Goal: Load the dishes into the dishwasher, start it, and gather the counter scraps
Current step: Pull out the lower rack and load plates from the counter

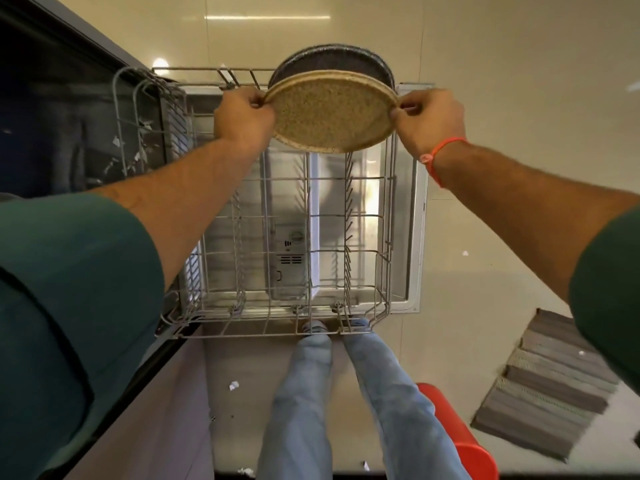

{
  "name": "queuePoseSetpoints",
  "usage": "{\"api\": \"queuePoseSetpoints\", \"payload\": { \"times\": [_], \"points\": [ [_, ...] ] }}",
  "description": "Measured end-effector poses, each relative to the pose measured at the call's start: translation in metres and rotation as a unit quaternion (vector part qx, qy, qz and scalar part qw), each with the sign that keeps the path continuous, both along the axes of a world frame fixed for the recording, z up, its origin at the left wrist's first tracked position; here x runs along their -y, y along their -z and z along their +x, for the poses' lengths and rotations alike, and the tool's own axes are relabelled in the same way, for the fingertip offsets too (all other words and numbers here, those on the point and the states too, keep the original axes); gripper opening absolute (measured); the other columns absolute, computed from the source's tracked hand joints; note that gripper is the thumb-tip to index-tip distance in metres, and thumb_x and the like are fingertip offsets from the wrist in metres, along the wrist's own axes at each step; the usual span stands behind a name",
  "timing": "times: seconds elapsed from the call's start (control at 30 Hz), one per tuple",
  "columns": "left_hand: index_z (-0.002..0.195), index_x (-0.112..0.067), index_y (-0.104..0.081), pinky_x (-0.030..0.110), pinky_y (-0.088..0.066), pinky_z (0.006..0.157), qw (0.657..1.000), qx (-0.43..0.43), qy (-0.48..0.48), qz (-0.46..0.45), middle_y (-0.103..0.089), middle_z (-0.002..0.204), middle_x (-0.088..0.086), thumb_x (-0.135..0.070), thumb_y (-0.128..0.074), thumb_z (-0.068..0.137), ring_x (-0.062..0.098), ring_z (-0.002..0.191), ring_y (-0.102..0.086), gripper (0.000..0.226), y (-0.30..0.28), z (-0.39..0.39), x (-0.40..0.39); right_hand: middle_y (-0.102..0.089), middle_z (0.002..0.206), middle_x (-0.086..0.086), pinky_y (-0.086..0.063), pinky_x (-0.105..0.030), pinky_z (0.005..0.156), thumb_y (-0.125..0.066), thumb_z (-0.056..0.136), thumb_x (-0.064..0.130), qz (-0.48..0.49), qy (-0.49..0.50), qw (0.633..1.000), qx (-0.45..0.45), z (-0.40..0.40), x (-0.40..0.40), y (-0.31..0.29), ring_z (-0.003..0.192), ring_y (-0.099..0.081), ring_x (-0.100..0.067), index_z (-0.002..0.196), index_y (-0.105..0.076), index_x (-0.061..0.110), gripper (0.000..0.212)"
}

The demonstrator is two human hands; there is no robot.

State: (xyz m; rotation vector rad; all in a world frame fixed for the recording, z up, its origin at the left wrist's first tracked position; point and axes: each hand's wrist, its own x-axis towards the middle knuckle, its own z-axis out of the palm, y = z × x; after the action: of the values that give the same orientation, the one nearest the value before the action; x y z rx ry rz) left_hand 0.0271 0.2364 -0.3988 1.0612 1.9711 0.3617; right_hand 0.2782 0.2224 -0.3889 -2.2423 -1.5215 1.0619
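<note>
Both hands hold a round tan speckled plate (330,114) by its opposite edges, over the far end of a grey wire dishwasher rack (294,237). The left hand (244,117) pinches the plate's left rim with curled fingers, and the right hand (429,117) pinches the right rim the same way. The plate is tilted, its underside facing the camera. Just behind it stands a dark round speckled plate (332,62), upright at the far edge of the rack, largely hidden by the tan one; whether the two touch cannot be told.

The rack is pulled out over the open stainless dishwasher door (412,237), and apart from the plates at its far end its tines hold nothing. An orange band (436,157) circles the right wrist, and both arms wear dark green sleeves (69,289). Below the rack are the person's legs in light blue jeans (311,393). On the glossy beige floor (485,81) lie a red cylindrical container (460,434) beside the right leg, a grey striped mat (547,382) further right, and small white scraps (233,385).
</note>
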Motion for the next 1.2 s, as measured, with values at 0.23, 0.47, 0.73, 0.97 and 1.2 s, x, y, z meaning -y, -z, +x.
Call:
{"api": "queuePoseSetpoints", "payload": {
  "times": [0.23, 0.47, 0.73, 0.97, 1.2],
  "points": [
    [0.102, -0.025, -0.075, 0.036, -0.059, 0.088, 0.998, 0.043, -0.016, 0.051, -0.074, 0.094, -0.006, -0.029, -0.066, 0.089, 0.011, 0.091, -0.07, 0.017, 0.003, 0.003, 0.002, -0.072, 0.098, 0.006, -0.053, -0.016, 0.087, -0.066, 0.094, 0.025, 0.028, 0.046, 0.998, -0.018, 0.004, 0.002, 0.007, 0.087, -0.064, -0.003, 0.111, -0.076, 0.018, 0.021],
    [0.105, -0.024, -0.071, 0.031, -0.058, 0.087, 0.994, 0.041, -0.021, 0.095, -0.073, 0.095, -0.008, -0.026, -0.065, 0.095, 0.008, 0.092, -0.07, 0.012, -0.001, 0.002, -0.003, -0.073, 0.093, 0.007, -0.054, -0.013, 0.079, -0.066, 0.093, 0.028, 0.046, 0.057, 0.997, -0.026, 0.002, -0.009, 0.004, 0.084, -0.067, -0.001, 0.106, -0.077, 0.021, 0.018],
    [0.095, -0.022, -0.067, 0.027, -0.057, 0.076, 0.998, 0.043, -0.017, 0.052, -0.067, 0.086, -0.007, -0.025, -0.067, 0.093, 0.01, 0.085, -0.066, 0.004, 0.011, -0.008, 0.015, -0.073, 0.095, 0.003, -0.057, -0.02, 0.083, -0.069, 0.091, 0.023, 0.021, 0.026, 0.999, -0.017, -0.006, 0.004, 0.008, 0.087, -0.068, -0.007, 0.104, -0.076, 0.018, 0.015],
    [0.105, -0.019, -0.071, 0.033, -0.054, 0.081, 0.997, 0.074, 0.036, -0.01, -0.066, 0.089, -0.005, -0.026, -0.062, 0.097, 0.011, 0.084, -0.06, 0.014, 0.027, -0.001, 0.032, -0.073, 0.099, 0.004, -0.052, -0.017, 0.085, -0.07, 0.091, 0.022, -0.002, 0.027, 1.0, 0.014, -0.002, 0.021, 0.023, 0.09, -0.065, -0.006, 0.109, -0.075, 0.018, 0.019],
    [0.124, -0.018, -0.066, 0.03, -0.049, 0.097, 0.994, 0.099, 0.023, -0.045, -0.066, 0.116, -0.001, -0.033, -0.051, 0.104, 0.017, 0.112, -0.061, 0.029, 0.022, 0.009, 0.038, -0.071, 0.114, -0.001, -0.05, -0.024, 0.098, -0.064, 0.096, 0.025, -0.028, 0.002, 1.0, 0.002, -0.011, 0.024, 0.022, 0.105, -0.065, -0.013, 0.12, -0.071, 0.017, 0.026]
  ]
}}
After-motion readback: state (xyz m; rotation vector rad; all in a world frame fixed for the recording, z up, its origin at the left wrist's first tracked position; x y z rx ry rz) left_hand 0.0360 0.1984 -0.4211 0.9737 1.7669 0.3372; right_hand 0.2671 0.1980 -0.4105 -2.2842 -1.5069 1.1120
